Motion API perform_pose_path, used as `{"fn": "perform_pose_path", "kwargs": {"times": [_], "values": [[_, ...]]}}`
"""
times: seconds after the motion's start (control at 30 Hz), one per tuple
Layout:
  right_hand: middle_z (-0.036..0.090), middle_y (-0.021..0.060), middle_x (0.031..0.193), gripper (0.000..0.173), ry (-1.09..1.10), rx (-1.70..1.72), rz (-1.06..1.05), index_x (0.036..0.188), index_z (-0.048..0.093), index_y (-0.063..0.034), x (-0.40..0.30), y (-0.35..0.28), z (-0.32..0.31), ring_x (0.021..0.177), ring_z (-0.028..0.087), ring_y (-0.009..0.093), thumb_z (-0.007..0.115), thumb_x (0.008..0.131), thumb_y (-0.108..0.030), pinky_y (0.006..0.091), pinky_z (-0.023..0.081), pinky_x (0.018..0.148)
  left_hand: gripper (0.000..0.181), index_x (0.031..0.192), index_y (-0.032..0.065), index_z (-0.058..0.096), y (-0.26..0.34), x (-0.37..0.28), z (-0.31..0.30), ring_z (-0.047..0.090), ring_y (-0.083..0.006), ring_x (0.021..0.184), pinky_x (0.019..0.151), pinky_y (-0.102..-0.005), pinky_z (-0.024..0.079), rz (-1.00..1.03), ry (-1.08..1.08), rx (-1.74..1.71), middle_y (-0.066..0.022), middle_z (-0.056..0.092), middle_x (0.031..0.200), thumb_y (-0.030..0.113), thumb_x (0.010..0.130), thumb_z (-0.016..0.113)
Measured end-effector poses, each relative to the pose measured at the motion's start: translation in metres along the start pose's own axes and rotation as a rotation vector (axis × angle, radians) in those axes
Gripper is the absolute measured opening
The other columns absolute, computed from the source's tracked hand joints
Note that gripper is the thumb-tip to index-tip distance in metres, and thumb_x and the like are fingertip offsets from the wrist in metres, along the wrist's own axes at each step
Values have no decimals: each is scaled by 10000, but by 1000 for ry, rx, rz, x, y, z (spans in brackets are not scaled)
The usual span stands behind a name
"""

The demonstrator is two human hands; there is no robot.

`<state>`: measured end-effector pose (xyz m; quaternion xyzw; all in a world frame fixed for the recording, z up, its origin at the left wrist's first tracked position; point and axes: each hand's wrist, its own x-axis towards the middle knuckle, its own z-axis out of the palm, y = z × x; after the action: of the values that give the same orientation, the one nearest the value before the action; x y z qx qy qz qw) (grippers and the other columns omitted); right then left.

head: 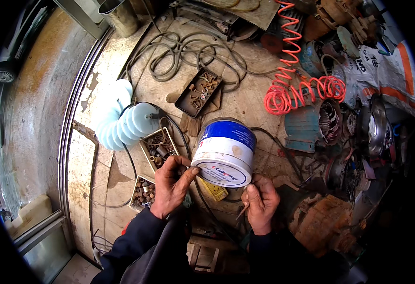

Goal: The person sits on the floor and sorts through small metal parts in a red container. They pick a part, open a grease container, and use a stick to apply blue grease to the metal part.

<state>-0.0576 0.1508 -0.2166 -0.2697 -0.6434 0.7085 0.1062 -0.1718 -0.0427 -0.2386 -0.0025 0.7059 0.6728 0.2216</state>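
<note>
A blue-and-white plastic tub (228, 145) is tilted so that its round printed lid (222, 173) faces me. My left hand (173, 186) grips the lid's left edge, with the thumb on top and the fingers tucked underneath. At the lid's lower right, my right hand (260, 202) has its thumb and forefinger pinched at the rim. A thin rod-like tool (242, 211) sticks out below those fingers; its other end is hidden in the hand. The lid is seated on the tub. Under the tub, a yellow object (213, 189) is partly covered.
A black tray of bolts (198, 92) and two boxes of small metal parts (159, 145) stand on the floor. Pale-blue ribbed discs (133, 120) lie left. Grey hose (179, 49), a red coiled air hose (285, 96) and motor housings (303, 129) surround the space.
</note>
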Motion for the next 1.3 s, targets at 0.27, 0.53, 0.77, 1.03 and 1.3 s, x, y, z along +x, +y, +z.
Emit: {"fn": "perform_pose_path", "kwargs": {"times": [0.27, 0.53, 0.77, 1.03, 1.3], "values": [[588, 32, 748, 186, 24, -240, -148, 1066, 568, 54, 0, -3, 3, 582, 500, 68, 618, 972, -99, 218, 403, 521, 203, 960, 21, 570, 12, 15, 8, 499, -51, 734, 677, -201, 425, 95, 126, -59, 21, 568, 805, 77, 882, 749], [599, 24, 763, 186, 74, -69, 94, 1051, 579, 54, 4, -33, 13, 613, 499, 50, 636, 966, -101, 210, 403, 535, 194, 933, 19, 588, 38, 37, 10, 475, -31, 668, 605, -185, 400, 67, 0, 76, 38, 561, 748, 96, 882, 759], [588, 38, 763, 191, -41, 10, 200, 1037, 571, 60, 4, -49, 13, 574, 488, 60, 630, 967, -107, 222, 406, 514, 283, 1089, -12, 639, 67, 54, 17, 527, -105, 678, 612, -247, 438, 418, -3, 441, -62, 599, 795, 61, 846, 764], [573, 10, 750, 294, -21, 0, 149, 1217, 524, 55, 15, -50, 9, 597, 481, 46, 599, 987, -112, 209, 402, 526, 1201, 1391, -63, 430, 107, 25, 23, 600, -335, 807, 663, -410, 512, 365, -134, 1052, -176, 521, 988, 554, 480, 910], [639, 35, 842, 212, 97, -379, -223, 1131, 648, 62, 75, -43, 19, 766, 550, 73, 554, 985, -59, 238, 463, 696, 1321, 1412, -168, 332, 110, 20, 28, 613, -335, 910, 711, -414, 541, 364, -180, 1150, -181, 529, 1002, 504, 436, 915]]}}
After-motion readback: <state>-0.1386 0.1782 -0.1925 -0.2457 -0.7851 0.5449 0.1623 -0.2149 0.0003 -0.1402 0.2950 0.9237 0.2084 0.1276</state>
